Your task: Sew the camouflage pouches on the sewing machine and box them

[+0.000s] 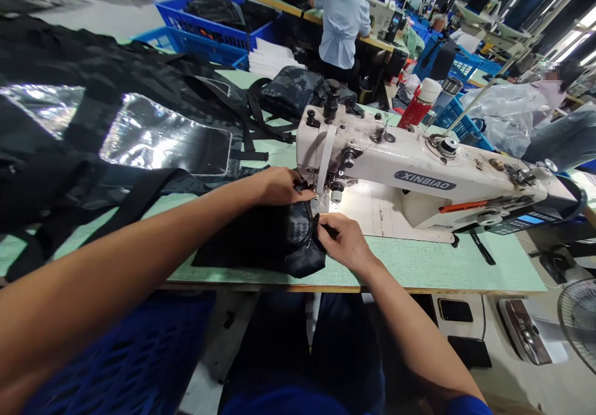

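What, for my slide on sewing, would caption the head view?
Left hand and right hand hold dark fabric at the needle end of a XINBIAO sewing machine.

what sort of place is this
Probably a sewing workshop or factory floor: a sewing machine stands up front, a blue crate holds what looks like dark fabric, and another person is at a workstation farther back.

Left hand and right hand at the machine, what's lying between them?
In the head view, the edge of the dark camouflage fabric lies between left hand and right hand, by the needle end of the XINBIAO sewing machine.
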A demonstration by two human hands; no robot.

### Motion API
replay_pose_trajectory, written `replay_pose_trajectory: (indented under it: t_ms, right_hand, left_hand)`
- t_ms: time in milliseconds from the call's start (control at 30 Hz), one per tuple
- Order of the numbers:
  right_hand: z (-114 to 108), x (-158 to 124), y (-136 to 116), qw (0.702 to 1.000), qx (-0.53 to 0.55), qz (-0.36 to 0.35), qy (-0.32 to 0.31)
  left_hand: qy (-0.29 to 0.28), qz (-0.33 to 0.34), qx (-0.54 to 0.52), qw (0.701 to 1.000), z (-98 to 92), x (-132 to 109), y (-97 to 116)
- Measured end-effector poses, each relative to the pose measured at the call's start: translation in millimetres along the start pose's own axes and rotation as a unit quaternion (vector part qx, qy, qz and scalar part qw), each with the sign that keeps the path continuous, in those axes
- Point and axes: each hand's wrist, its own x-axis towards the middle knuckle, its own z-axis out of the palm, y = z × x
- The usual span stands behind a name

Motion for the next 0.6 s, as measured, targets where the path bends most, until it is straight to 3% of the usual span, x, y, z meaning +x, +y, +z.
replay_pose_trajectory:
  t_ms: [100,167,233,300,367,600]
  right_hand:
    - [-1.9,-11.0,-1.1,0.991,0.106,0.071,0.037]
    - [-1.3,-19.6,-2.1,0.98,0.168,0.095,0.052]
    - [-0.7,-27.8,-4.3,0.966,0.23,0.103,0.052]
    - [-1.1,-35.6,-7.8,0.949,0.291,0.11,0.048]
    - [-2.4,-43.0,-11.9,0.929,0.344,0.123,0.048]
    - [-1.8,-55.5,-13.9,0.893,0.395,0.183,0.116]
  left_hand:
    - [0.022,-0.014,0.029,0.999,-11.7,-33.5,19.0]
    - [0.04,0.059,0.024,0.997,-14.3,-51.2,33.5]
    - [-0.007,0.17,0.0,0.985,-14.5,-57.2,46.8]
    - [-0.083,0.258,-0.021,0.962,-14.2,-51.7,56.1]
    - [-0.137,0.303,-0.033,0.943,-14.8,-40.4,59.9]
    - [-0.192,0.311,-0.09,0.927,-18.7,-19.0,53.7]
